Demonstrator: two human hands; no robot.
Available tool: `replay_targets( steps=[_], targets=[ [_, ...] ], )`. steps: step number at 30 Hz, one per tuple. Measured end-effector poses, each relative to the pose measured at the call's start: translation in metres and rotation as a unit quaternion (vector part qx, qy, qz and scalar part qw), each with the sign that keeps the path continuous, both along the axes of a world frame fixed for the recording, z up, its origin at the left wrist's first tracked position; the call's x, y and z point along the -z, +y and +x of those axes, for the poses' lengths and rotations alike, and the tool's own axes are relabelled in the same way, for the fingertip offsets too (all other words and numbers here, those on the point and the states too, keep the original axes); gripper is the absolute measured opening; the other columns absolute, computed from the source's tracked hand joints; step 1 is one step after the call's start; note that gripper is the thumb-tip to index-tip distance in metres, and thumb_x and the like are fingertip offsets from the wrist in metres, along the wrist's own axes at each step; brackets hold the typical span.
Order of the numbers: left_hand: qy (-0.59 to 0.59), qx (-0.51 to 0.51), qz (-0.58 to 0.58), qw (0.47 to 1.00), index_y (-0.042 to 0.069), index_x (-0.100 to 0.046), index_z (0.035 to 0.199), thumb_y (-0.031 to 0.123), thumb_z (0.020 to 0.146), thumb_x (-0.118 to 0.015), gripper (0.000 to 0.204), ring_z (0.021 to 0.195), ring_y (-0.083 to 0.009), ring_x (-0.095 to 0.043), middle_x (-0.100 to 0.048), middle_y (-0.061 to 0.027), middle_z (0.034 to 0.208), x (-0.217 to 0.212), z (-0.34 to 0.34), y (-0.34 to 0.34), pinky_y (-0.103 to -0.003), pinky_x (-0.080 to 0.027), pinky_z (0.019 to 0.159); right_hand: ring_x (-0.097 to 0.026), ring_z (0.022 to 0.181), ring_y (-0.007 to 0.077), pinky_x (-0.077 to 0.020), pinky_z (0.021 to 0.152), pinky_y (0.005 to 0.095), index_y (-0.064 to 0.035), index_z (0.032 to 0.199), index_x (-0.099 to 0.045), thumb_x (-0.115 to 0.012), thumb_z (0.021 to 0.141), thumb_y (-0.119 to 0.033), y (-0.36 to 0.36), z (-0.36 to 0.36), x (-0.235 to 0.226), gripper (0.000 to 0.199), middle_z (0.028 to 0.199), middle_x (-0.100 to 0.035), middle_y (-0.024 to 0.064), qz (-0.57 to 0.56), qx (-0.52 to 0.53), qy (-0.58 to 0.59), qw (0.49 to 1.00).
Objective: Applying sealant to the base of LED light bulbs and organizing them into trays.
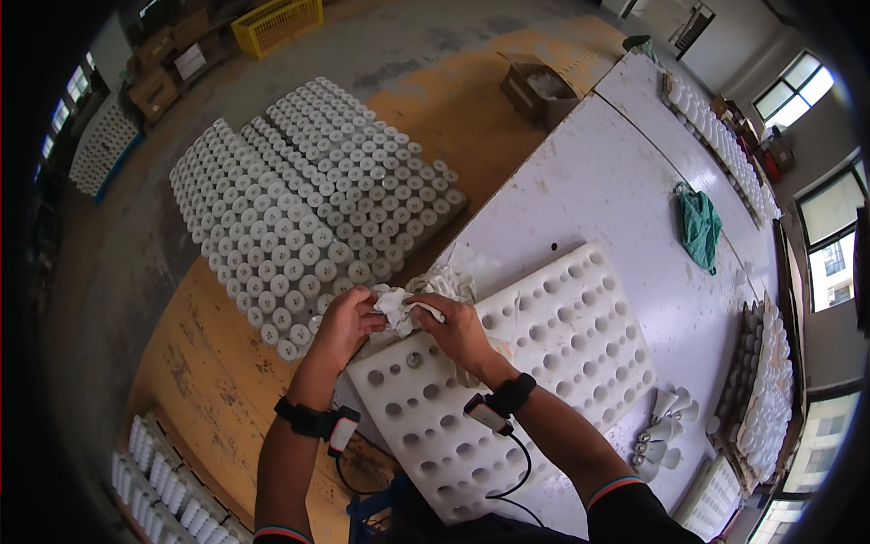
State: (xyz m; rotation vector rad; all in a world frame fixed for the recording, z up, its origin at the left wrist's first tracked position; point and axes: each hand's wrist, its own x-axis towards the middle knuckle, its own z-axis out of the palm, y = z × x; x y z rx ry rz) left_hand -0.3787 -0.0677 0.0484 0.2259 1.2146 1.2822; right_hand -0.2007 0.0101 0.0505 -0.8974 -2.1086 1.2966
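Observation:
Between my two hands is a crumpled white rag (393, 310), held above the far left edge of a white foam tray (494, 422) with rows of round holes. The fingers of my left hand (349, 325) are curled and pinch the rag's left side. My right hand (455, 334) grips its right side, fingers bent round the cloth. Whether something small is wrapped inside the rag I cannot tell. More loose whitish cloth (462, 279) lies bunched just beyond my right hand, on the table. Each wrist wears a black strap with a small cabled box.
Rows of white round parts (290, 213) stand at the left beside the pale table (553, 195). Several grey-white funnel-shaped parts (662, 435) lie right of the tray. A green cloth (696, 227) rests farther off. Beyond are a cardboard box (535, 91) and a yellow crate (276, 25).

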Motion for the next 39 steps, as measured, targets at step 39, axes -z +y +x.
replay_targets(
  steps=[39],
  targets=[
    [0.39, -0.019, 0.038, 0.92, 0.001, -0.051, 0.096, -0.003, 0.078, -0.048, 0.018, 0.074, -0.0135, -0.054, -0.058, -0.0071, 0.087, 0.051, 0.012, -0.033, -0.026, -0.043, 0.067, -0.051, 0.052, 0.008, -0.043, 0.051, 0.0227, -0.005, 0.108, -0.059, -0.054, 0.086, -0.007, -0.078, 0.135, -0.074, 0.022, 0.067, -0.057, 0.0039, -0.048, 0.211, 0.039, 0.975]
  ],
)
